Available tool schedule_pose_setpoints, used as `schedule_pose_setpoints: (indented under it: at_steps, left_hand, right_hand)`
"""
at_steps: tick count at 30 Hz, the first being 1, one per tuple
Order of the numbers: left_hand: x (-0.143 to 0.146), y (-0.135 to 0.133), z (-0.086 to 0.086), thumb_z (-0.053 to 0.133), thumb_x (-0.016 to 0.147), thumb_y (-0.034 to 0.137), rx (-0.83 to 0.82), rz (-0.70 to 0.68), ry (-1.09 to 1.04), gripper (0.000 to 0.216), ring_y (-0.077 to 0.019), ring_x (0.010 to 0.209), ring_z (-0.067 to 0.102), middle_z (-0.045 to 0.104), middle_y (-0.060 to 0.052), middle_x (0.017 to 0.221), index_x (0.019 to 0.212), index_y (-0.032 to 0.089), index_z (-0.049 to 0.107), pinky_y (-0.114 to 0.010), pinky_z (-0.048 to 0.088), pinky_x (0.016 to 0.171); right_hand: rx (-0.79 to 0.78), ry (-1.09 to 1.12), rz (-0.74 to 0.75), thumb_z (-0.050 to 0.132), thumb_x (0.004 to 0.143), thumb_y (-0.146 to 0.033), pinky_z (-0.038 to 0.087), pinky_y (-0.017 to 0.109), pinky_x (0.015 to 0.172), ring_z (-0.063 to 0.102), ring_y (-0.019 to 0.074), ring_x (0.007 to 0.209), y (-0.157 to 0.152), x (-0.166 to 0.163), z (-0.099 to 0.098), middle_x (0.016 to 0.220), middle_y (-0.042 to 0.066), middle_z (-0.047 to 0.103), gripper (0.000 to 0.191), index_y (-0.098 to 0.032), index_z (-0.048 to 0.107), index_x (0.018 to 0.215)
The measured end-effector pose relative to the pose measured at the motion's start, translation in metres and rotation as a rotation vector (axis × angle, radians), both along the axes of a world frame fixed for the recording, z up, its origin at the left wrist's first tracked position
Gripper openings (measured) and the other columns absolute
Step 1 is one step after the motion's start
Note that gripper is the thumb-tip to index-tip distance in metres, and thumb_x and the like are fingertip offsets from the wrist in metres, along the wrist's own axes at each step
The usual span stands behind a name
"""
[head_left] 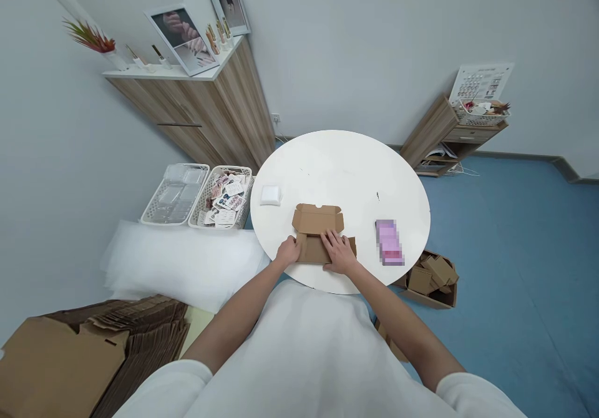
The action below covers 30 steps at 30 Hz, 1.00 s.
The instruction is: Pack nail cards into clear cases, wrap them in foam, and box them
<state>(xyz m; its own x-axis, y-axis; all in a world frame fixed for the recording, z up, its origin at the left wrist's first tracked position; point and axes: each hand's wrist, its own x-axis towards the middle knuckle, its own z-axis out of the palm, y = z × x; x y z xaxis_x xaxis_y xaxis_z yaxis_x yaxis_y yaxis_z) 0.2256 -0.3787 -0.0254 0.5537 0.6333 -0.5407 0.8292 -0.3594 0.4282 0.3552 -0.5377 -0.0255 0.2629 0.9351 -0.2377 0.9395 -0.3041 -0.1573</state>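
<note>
A brown cardboard box [318, 221] lies partly folded on the round white table [346, 174], its lid flap standing out toward the far side. At the box's left end, my left hand [288, 251] is closed, fingers and thumb gripping the side wall. My right hand [340, 252] lies over the right part of the box with its fingers stretched out, touching the inside and the right side flap. The palm hides some of the front right corner. A small white square packet [270, 195] sits on the table beyond my left hand.
A pixelated purple item [390, 243] lies right on the table. Left are a basket of clear packs [175, 193], a basket of printed cards [224, 199], white wrapping sheets [187, 259] and stacked flat cardboard [65, 362]. A carton of folded boxes [430, 274] stands on the floor at right.
</note>
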Motion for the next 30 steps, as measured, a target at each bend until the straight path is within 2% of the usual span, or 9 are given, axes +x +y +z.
schedule_pose_setpoints:
  at_steps: [5,12,21,24,26,30]
  left_hand:
    - [-0.004,-0.003,0.002,0.031,0.084,0.03,0.042,-0.053,0.031,0.02,-0.0203,0.086,0.059,0.063,-0.009,0.094,0.092,0.017,0.045,-0.026,0.04,0.063]
    - [0.002,-0.006,0.004,0.036,0.081,0.025,0.118,-0.095,0.1,0.018,-0.0248,0.084,0.059,0.062,-0.012,0.092,0.094,0.016,0.044,-0.03,0.039,0.06]
    - [-0.002,-0.006,0.005,0.037,0.082,0.03,0.134,-0.115,0.095,0.021,-0.0226,0.085,0.059,0.062,-0.01,0.09,0.097,0.017,0.046,-0.028,0.04,0.06]
    - [-0.011,-0.007,0.008,0.039,0.082,0.038,0.104,-0.132,-0.018,0.037,-0.0211,0.086,0.059,0.062,-0.009,0.092,0.111,0.016,0.04,-0.029,0.041,0.065]
    - [-0.02,-0.008,0.012,0.042,0.08,0.045,0.084,-0.162,-0.103,0.057,-0.0205,0.088,0.058,0.059,-0.01,0.1,0.125,0.015,0.027,-0.029,0.041,0.07]
    - [-0.032,-0.006,0.024,0.061,0.062,0.053,0.101,-0.386,-0.134,0.101,-0.0247,0.1,0.054,0.047,-0.011,0.121,0.136,0.022,0.001,-0.031,0.041,0.075]
  right_hand:
    - [0.023,0.017,-0.005,0.065,0.055,-0.051,0.019,0.047,0.098,0.007,0.0311,0.131,-0.001,-0.002,-0.003,0.144,0.014,0.011,0.109,-0.018,0.002,0.138]
    - [0.061,0.02,-0.013,0.067,0.054,-0.049,0.021,0.046,0.097,0.009,0.0313,0.131,-0.001,-0.002,-0.006,0.144,0.015,0.012,0.109,-0.017,0.005,0.138]
    - [0.072,0.04,-0.023,0.065,0.057,-0.048,0.02,0.047,0.098,0.009,0.0306,0.131,-0.003,-0.003,-0.005,0.144,0.014,0.013,0.107,-0.017,0.003,0.138]
    - [0.066,0.042,-0.028,0.065,0.058,-0.048,0.02,0.047,0.098,0.009,0.0304,0.131,-0.003,-0.003,-0.004,0.144,0.014,0.014,0.106,-0.017,0.003,0.138]
    - [0.066,0.04,-0.027,0.065,0.058,-0.048,0.02,0.047,0.099,0.009,0.0298,0.131,-0.004,-0.003,-0.004,0.144,0.014,0.014,0.106,-0.017,0.002,0.138]
    - [0.053,0.028,-0.029,0.065,0.058,-0.046,0.019,0.047,0.099,0.009,0.0295,0.131,-0.004,-0.003,-0.003,0.144,0.013,0.013,0.107,-0.017,0.001,0.139]
